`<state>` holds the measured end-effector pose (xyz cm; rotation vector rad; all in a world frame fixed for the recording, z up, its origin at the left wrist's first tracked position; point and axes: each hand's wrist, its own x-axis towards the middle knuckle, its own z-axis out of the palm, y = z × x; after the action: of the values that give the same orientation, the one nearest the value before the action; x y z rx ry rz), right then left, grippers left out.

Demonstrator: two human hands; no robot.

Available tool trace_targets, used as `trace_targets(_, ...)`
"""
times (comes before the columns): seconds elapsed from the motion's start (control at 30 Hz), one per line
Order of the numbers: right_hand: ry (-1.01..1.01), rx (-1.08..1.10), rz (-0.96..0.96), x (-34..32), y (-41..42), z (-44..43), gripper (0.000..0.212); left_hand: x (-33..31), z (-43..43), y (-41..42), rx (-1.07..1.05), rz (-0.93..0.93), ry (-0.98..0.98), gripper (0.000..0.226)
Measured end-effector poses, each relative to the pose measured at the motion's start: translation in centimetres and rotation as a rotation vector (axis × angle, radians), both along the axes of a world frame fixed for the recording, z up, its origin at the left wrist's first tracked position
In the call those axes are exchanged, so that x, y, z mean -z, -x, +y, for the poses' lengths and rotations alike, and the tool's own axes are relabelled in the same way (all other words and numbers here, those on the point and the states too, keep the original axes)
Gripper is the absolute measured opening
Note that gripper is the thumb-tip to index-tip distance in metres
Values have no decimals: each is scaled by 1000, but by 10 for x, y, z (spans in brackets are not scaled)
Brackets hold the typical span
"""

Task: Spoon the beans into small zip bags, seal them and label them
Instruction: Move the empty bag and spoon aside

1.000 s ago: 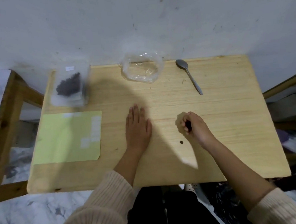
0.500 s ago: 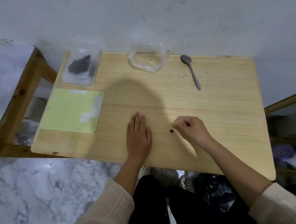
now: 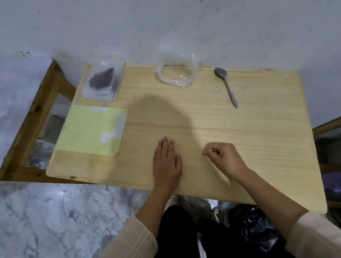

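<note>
While the left hand (image 3: 167, 165) lay flat on the surface (image 3: 265, 133) and the right hand (image 3: 223, 157) curled its fingertips together, contents indiscernible, the beans (image 3: 101, 80) sat bagged far-left, well apart, label (image 3: 104, 63) unreadable.

Pale wall (image 3: 159, 20); marbled grey floor (image 3: 51, 225); wooden table (image 3: 256, 143); perhaps shelving (image 3: 335, 122) right.

Left hand (image 3: 167, 165) flat on the table (image 3: 266, 143) — right hand (image 3: 223, 155) curled in a pinch; spoon (image 3: 228, 88) lies well beyond.

Table (image 3: 266, 143): pale wood, set against the wall.
Wall (image 3: 159, 20): grey-white, scuffed.
Floor (image 3: 42, 226): grey, marbled.
Wooden frame (image 3: 28, 125): beside the table's left edge.
</note>
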<state>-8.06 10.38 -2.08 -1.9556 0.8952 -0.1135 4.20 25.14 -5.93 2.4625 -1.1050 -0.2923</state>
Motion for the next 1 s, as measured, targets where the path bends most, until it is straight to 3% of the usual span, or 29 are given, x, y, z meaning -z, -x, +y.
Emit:
trace_targets(0.17,-12,61,34,-5,-3,-1,38,-18,-22,-39,-13,181,132,44)
trace_targets(0.27,-69,295,-30,-19,-10,-7,21,-36,-54,-88,-5,230,260,38)
trace_targets(0.37,-59,490,-67,-26,-13,-18,9,-56,-91,-140,29,134,374,45)
trace_targets(0.53,-67,698,-178,-40,-20,-33,14,-74,-153,-191,156,126,359,30)
trace_targets(0.73,-91,775,-206,-46,-19,-38,10,-59,-178,-199,209,123,289,24)
trace_targets(1.0,-56,811,-199,-54,15,-35,10,-81,-181,-150,227,137,374,25)
